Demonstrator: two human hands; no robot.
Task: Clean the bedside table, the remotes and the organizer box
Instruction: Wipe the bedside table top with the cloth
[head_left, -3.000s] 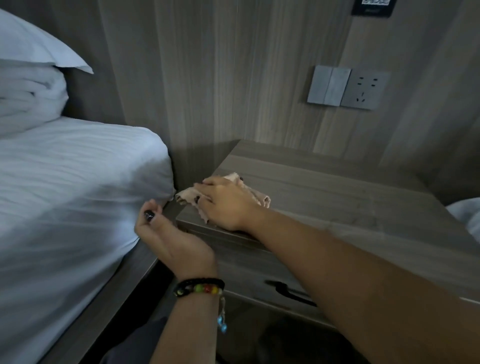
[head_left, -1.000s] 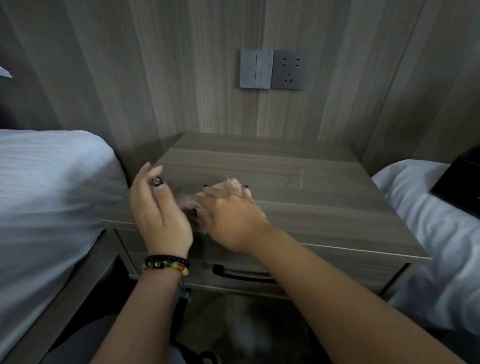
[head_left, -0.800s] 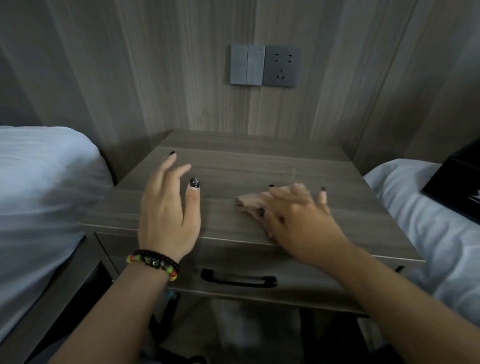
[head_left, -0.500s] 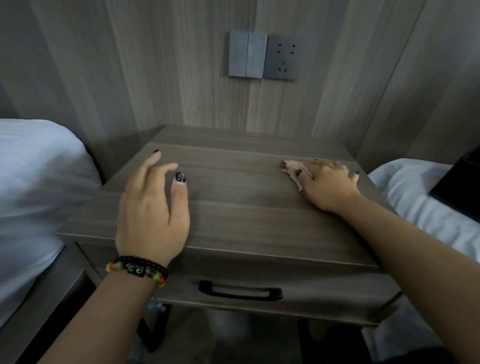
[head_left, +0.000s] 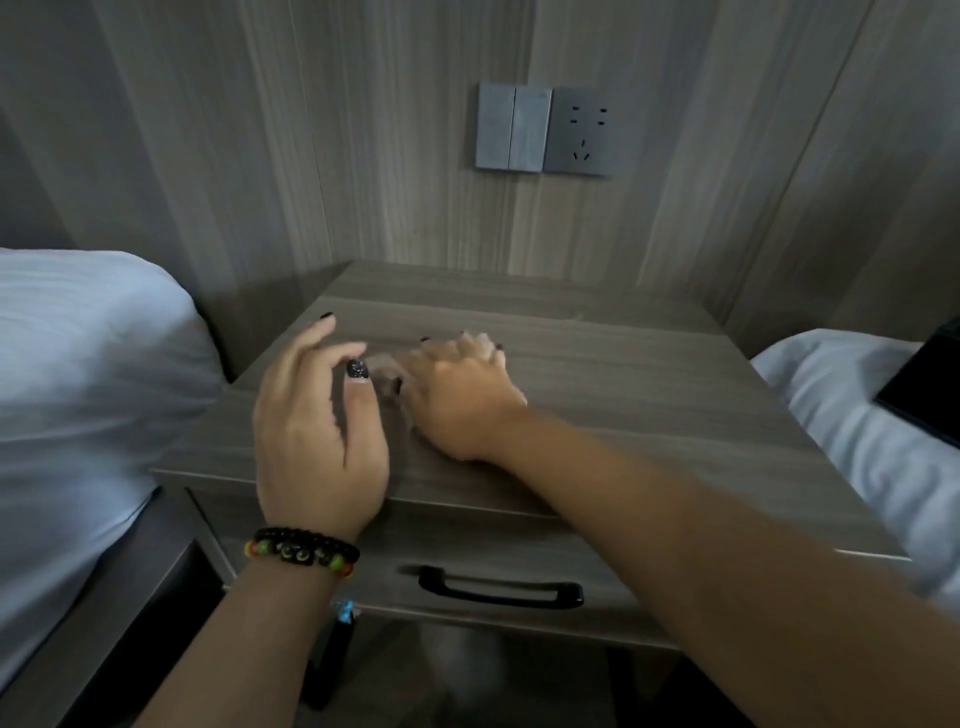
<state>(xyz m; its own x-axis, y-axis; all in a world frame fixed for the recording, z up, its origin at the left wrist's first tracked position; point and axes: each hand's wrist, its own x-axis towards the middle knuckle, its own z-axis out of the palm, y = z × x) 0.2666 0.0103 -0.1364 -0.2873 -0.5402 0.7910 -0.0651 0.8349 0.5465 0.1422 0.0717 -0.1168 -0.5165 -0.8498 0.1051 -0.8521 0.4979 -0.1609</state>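
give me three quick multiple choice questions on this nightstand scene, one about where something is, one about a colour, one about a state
1. Where is the black box-like item?
A. on the bed to the right of the bedside table
B. on the table top
C. on the floor

2. What colour is the drawer handle?
A. silver
B. black
C. white

3. What is the right hand doing?
A. pulling the drawer handle
B. hanging idle off the table
C. pressing a cloth flat on the table top

Key:
1 A, it lies on the white bedding at the right edge of the view.
2 B, the handle is dark black against the wood-grain drawer front of the bedside table.
3 C, its fingers are spread over the beige cloth on the top, while the left hand is open beside it.
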